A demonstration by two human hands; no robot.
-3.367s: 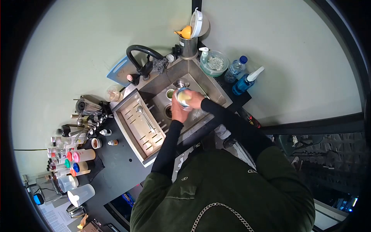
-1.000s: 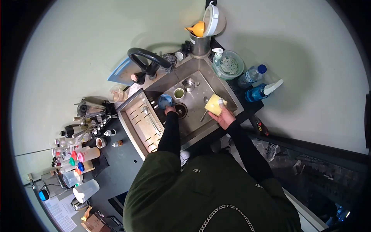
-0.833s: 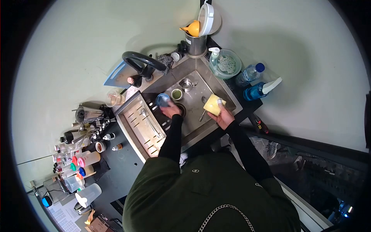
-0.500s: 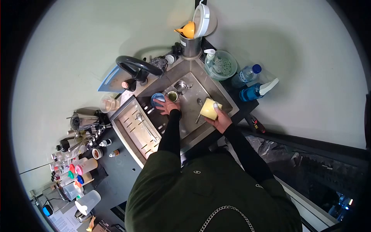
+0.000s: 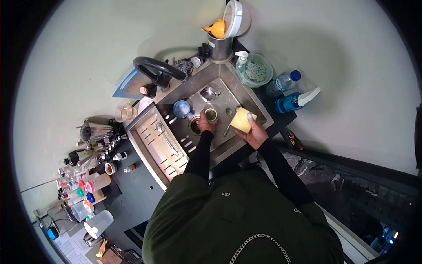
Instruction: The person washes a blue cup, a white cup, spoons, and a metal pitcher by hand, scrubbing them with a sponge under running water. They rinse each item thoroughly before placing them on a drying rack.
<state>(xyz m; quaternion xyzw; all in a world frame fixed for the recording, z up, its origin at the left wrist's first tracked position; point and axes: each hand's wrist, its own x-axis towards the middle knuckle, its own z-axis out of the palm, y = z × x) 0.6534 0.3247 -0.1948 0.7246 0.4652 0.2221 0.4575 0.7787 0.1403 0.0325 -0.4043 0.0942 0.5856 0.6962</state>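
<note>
A small round cup [image 5: 211,114], pale-rimmed and green inside, sits in the left hand [image 5: 205,125], fingers curled round its side, above the scuffed steel sink [image 5: 228,100]. The right hand [image 5: 256,136], well apart, grips a soft, blocky yellow sponge [image 5: 242,120] near a slender metal spoon [image 5: 227,129].

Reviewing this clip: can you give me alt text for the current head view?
At a metal sink, a person's left hand grips a small cup, green inside, while the right hand holds a yellow sponge. A blue cup and a metal cup are in the sink.
</note>
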